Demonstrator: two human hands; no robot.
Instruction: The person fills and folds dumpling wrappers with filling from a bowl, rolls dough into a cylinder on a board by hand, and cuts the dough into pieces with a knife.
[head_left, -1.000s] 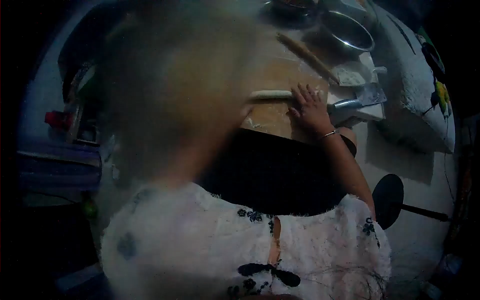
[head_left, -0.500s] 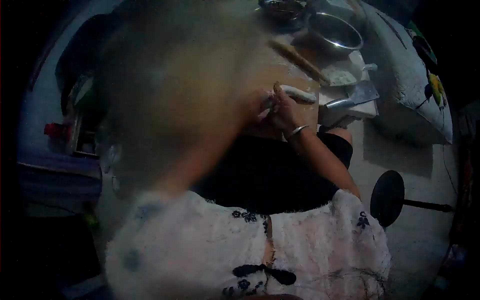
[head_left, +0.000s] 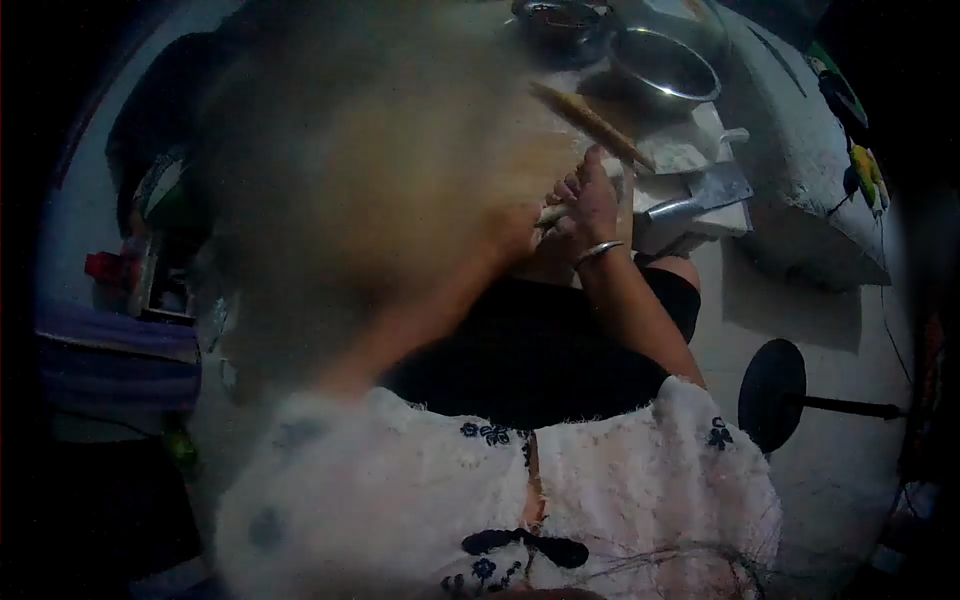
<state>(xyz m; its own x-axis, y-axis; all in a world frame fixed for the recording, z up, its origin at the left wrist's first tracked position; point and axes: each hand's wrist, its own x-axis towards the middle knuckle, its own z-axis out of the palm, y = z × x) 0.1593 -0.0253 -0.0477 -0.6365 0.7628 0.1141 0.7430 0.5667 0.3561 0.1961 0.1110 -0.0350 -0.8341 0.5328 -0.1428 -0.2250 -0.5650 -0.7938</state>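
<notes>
Dough roll | long axis slants sideways | right end points farther away | both hands wrapped around it

The room is dim, with a cool, bluish cast, and its outer edges sink into black. A pale, smooth floor spreads from three o'clock round to five. At two o'clock stands a bulky whitish block, perhaps a covered bench or low ledge, though the murk makes that uncertain; a dark shadow falls on the floor just below it, at three. Towards four, a black round disc with a rod projects above the floor. At nine o'clock sits a purple-blue surface, just below an open box.
</notes>
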